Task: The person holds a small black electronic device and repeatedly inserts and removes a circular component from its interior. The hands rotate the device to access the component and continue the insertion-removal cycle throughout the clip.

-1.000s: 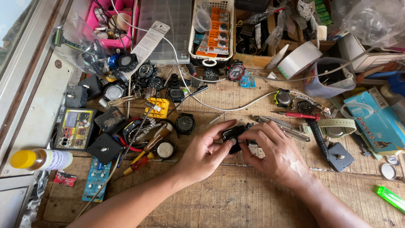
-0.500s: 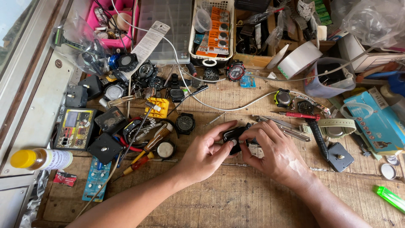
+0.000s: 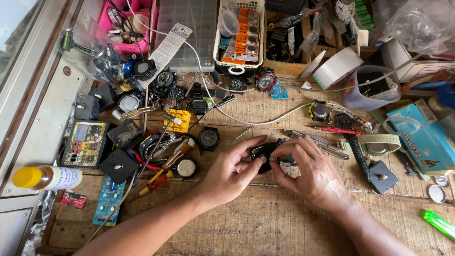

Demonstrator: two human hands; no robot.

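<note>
So both hands are on a small black watch (image 3: 266, 152) at mid-frame, just above the wooden table (image 3: 265, 223). Left hand (image 3: 231, 173) pinches its left side between thumb and fingers; right hand (image 3: 313, 171) curls its fingertips over the right end. Looks like mid-fiddle with the case or strap. Next move probably needs a steady grip and maybe a screwdriver (image 3: 176, 158) lying left of it.

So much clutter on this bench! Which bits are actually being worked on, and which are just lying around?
In use:
- black watch, held between both hands
- left hand
- right hand

Lying about:
- screwdrivers
- red pen-like tool
- roll of white tape
- yellow-capped bottle
- green lighter
- battery cards in a white basket
</note>
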